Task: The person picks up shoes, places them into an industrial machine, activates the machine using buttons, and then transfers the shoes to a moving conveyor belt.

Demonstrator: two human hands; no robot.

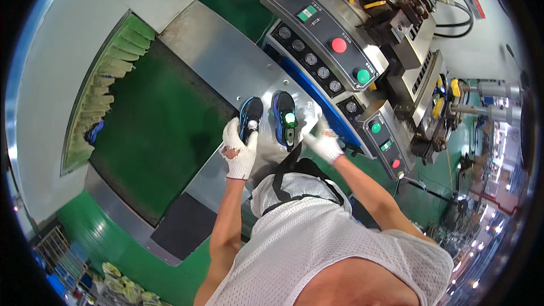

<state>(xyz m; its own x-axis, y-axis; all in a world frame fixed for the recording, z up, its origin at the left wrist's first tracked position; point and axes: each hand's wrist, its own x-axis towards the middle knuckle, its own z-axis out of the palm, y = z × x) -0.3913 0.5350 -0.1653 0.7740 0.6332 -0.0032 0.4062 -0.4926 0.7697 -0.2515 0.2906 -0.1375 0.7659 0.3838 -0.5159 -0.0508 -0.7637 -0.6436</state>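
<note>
My left hand [239,151], in a white knit glove torn near the thumb, grips the heel end of a black shoe upper with blue edging [251,112] that rests on a steel ledge. A pale round spot shows inside this shoe. To its right lies a second black shoe [284,106] with blue-purple edging and a green-lit part in its opening; a dark shoe-last end [290,136] protrudes at its heel. My gloved right hand [325,142] is right of that second shoe, at the ledge's edge, fingers apart and slightly blurred. I see nothing held in it.
A green conveyor belt [161,123] runs at left from a tunnel with a fringed curtain [104,89]. A machine with a button panel [323,29], pressure gauges [311,59] and a smaller control box [386,140] stands at right. Metal clamps [399,25] rise behind the panel.
</note>
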